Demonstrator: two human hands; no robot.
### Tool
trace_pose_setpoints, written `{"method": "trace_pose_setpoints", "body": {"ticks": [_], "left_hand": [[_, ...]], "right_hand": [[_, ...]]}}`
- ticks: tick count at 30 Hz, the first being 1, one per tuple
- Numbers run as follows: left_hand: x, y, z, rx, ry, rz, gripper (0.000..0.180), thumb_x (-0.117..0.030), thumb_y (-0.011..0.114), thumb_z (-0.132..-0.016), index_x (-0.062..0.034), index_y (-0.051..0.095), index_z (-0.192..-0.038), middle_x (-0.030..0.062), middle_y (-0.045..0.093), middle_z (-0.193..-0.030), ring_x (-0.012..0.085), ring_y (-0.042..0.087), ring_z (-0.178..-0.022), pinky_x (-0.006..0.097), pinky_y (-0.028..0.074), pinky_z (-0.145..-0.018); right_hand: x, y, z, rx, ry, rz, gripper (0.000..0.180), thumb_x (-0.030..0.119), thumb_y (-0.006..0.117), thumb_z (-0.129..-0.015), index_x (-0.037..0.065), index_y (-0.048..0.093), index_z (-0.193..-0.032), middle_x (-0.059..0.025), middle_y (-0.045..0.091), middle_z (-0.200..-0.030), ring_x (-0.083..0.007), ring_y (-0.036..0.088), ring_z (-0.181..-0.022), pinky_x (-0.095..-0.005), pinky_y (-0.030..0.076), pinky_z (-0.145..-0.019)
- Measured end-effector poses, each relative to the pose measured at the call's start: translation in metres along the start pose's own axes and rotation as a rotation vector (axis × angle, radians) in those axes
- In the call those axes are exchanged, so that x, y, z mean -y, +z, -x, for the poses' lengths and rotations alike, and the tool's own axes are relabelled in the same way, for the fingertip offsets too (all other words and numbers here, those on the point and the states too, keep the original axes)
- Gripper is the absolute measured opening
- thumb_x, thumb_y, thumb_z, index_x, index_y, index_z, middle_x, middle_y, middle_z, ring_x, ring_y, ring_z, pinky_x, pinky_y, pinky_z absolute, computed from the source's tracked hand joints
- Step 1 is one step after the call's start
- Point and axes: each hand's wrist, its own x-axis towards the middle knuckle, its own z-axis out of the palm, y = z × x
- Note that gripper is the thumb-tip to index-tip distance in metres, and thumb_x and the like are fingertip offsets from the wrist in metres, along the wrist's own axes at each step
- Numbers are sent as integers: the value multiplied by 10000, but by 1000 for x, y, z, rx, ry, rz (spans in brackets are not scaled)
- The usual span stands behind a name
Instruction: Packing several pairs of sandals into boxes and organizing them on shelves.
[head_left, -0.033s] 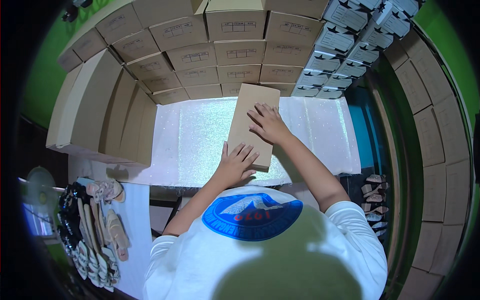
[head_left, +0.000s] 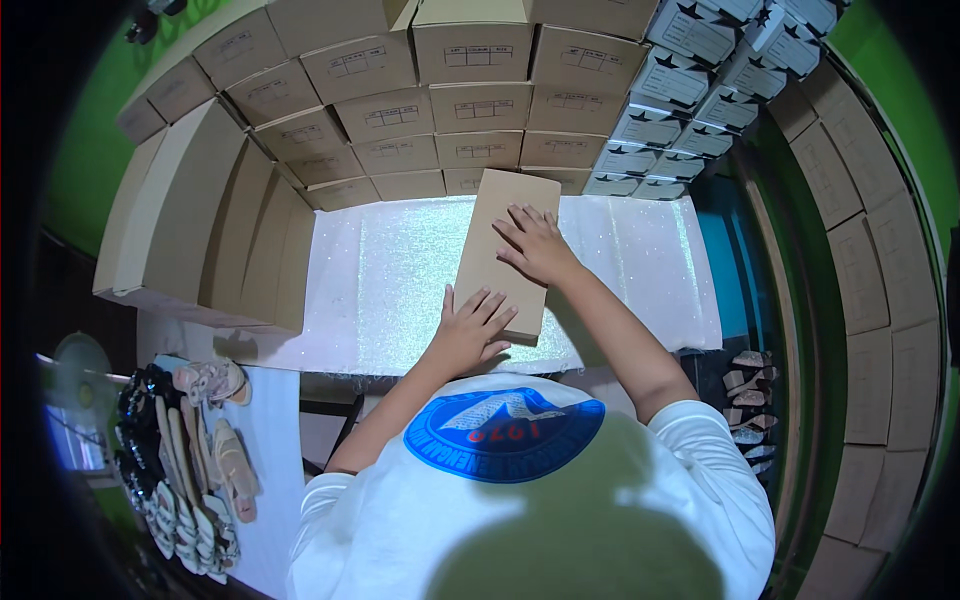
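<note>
A closed brown cardboard box (head_left: 487,250), long and shallow like a shoe box, lies in front of me on a pale, glittery cloth (head_left: 400,270). My left hand (head_left: 474,326) rests against its near left end with the fingers spread. Across the upper right part of the lid lies my right hand (head_left: 538,246), its fingers also apart. Both palms touch the box, and neither hand is wrapped round it. What is inside the box is hidden.
Stacked brown boxes (head_left: 480,107) line the back, with white star-marked boxes (head_left: 647,122) at their right. Several larger brown boxes (head_left: 170,210) stand at the left. Sandals (head_left: 235,470) lie on a side table; more shoes (head_left: 750,390) sit at the right. Boxes (head_left: 868,285) also line the right wall.
</note>
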Motion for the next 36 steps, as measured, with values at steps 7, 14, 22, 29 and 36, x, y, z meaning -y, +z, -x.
{"method": "trace_pose_setpoints", "body": {"ticks": [7, 14, 22, 29, 36], "left_hand": [[12, -10, 24, 80, -91, 6, 504, -401, 526, -819, -266, 415, -1291, 13, 376, -1362, 226, 306, -1284, 708, 79, -950], [41, -24, 33, 67, -408, -74, 448, -424, 445, -855, -304, 432, -1287, 32, 327, -1403, 249, 269, -1308, 702, -16, -949], [62, -32, 35, 26, -855, 100, 647, -468, 446, -855, -52, 337, -1339, 144, 331, -1387, 304, 287, -1294, 648, 33, -997], [42, -33, 38, -23, -900, 333, 640, -431, 458, -864, -14, 325, -1331, 166, 403, -1331, 329, 363, -1243, 645, 35, -994], [49, -47, 38, -210, -945, 492, 639, -482, 356, -910, 38, 393, -1279, 210, 420, -1302, 312, 370, -1239, 393, 203, -1044]], "right_hand": [[-26, -7, -10, 157, 292, 107, 561, 547, 374, -858, 280, 332, -1350, -70, 205, -1453, -291, 173, -1339, -561, 143, -1043], [-2, -14, 34, 83, 453, 168, 596, 525, 421, -840, 187, 382, -1330, -125, 303, -1404, -312, 306, -1276, -556, 224, -1003], [25, -38, 87, -59, 554, -29, 478, 363, 580, -791, 58, 546, -1158, -184, 557, -1078, -329, 561, -936, -397, 447, -811], [20, -40, 105, 91, 715, -419, 607, 412, 503, -841, -25, 428, -1255, -234, 572, -1075, -337, 559, -999, -367, 428, -865], [23, -54, 115, -73, 688, -700, 618, 449, 458, -875, -63, 447, -1222, -242, 569, -1094, -316, 558, -1036, -340, 419, -883]]}}
